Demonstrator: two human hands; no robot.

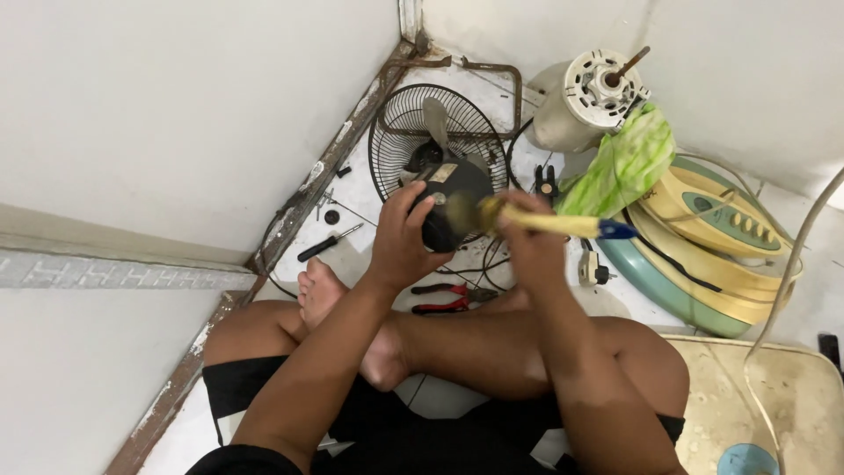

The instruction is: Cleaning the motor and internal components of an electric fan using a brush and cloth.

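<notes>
Floor-level: fan motor (453, 204) in left hand (403, 239), seemingly.

Pliers (447, 299) on floor (369, 207) — fan guard (438, 141) behind.

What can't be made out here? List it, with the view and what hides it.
Head view:
- Brush bristles: motion-blurred against the black fan motor.
- Right hand fingers: turned away behind its own back.
- Motor's near face: covered by the left hand.
- Red-handled pliers: jaws partly behind the right forearm.
- Blue round thing: cut by the bottom edge.
</notes>
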